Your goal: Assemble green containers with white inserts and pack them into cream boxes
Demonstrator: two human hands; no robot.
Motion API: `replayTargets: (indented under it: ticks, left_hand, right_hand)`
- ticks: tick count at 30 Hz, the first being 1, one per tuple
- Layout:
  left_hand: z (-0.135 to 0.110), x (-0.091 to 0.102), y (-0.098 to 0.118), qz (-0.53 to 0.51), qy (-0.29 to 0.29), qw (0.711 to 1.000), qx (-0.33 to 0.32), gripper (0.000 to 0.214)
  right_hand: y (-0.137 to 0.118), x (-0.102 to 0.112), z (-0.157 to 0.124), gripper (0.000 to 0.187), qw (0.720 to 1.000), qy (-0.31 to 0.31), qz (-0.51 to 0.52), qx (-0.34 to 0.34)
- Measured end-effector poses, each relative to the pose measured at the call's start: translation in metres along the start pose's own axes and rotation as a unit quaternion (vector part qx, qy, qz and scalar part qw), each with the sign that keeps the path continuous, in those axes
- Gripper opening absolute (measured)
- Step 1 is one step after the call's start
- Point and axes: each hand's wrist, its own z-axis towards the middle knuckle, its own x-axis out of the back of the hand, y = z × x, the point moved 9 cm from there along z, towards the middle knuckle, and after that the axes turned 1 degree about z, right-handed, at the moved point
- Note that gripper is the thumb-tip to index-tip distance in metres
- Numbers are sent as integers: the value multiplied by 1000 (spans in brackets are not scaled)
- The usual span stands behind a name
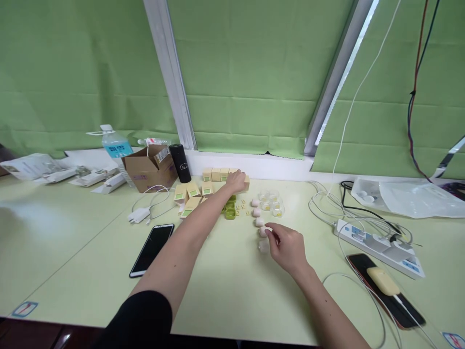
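Observation:
My left hand (237,181) reaches far across the pale green table (232,281), fingers curled on the last small tan box (246,182) of a row of tan boxes (216,174) by the window sill. More tan boxes (189,194) lie tipped in front of the row. My right hand (286,245) hovers nearer me, fingertips pinched beside a column of small pink pieces (258,222). Green cases (230,212) and clear lids (271,202) lie between the hands.
A black phone (152,248) lies at left with a white charger (140,214). A cardboard box (149,169), water bottle (115,145) and black cylinder (180,163) stand behind. At right lie a power strip (379,247), cables, and a second phone (387,295) with a yellow case on it.

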Motion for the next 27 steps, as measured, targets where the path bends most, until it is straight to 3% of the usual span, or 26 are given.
replayTargets:
  ticks: [3,8,11,14,21,27]
  left_hand:
    - [16,-13,-1,11,15,1000,17,38]
    - [15,-30,10,13,47,998,37,66]
    - [11,-51,26,-1,11,1000,16,54]
    - [13,-65,29,-16,-21,999,26,40]
    - [27,-62,5,-61,-40,994,80,39]
    - [30,-61,-1,-96,-43,990,94,42]
  right_hand:
    - [-6,-2,-1,27,999,-8,-16,30]
    - [-23,5,-4,25,996,10,-24,81]
    - [-34,11,-6,23,994,27,-11,105]
    - [-40,11,-8,22,992,29,-8,120]
    - [-33,4,-7,22,994,14,-17,107]
    - [-27,-3,-6,22,996,0,-22,90]
